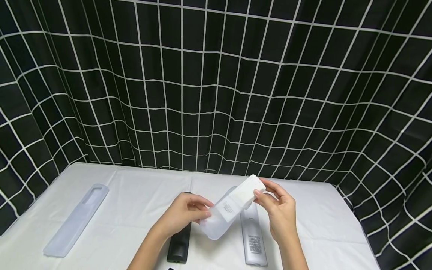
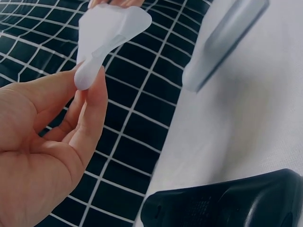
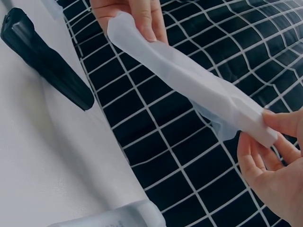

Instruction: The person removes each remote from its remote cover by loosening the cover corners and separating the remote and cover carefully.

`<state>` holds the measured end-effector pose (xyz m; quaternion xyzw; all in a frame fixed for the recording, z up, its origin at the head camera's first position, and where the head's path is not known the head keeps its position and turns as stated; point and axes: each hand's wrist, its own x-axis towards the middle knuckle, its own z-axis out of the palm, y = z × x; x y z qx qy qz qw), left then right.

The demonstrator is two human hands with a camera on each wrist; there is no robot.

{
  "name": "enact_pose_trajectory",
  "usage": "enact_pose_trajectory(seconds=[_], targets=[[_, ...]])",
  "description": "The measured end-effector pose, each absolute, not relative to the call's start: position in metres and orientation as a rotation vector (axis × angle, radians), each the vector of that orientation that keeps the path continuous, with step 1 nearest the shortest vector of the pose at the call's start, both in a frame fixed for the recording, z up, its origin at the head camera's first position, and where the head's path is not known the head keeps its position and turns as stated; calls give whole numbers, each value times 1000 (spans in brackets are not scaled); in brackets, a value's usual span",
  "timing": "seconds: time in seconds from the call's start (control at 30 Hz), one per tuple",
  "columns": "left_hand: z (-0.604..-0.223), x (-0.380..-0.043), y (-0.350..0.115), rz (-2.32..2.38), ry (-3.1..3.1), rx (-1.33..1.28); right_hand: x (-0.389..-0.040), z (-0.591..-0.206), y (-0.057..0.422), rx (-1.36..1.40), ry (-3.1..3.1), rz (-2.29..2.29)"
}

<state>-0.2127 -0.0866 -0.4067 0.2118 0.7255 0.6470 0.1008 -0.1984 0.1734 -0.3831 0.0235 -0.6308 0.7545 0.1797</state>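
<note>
Sitting between right fingers [image 1: 272, 185]: white remote [image 1: 250, 187], partly inside translucent cover [image 1: 213, 227].

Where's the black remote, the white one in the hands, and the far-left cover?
Black remote [image 1: 180, 243], head view: lower half.
White remote [image 1: 248, 190], head view: bare end.
Far-left cover [image 1: 75, 221], head view: middle.

In the head view, the left hand [image 1: 180, 212] covered the middle of the black remote [image 1: 179, 247], and the held sleeve [image 1: 212, 227] hid part of the pale remote [image 1: 254, 232]. Print [image 1: 228, 208] on the white remote [image 1: 246, 192] was too small to read. The bottom edge cropped a dark object [image 1: 171, 269] past recognition; the right wrist view cut off the pale remote.
</note>
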Motion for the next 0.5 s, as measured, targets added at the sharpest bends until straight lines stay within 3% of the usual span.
enact_pose_trajectory(seconds=[0.5], targets=[[-407,-215,-93,1895,2139,630,-199,-381,174,22,-1742,2141]])
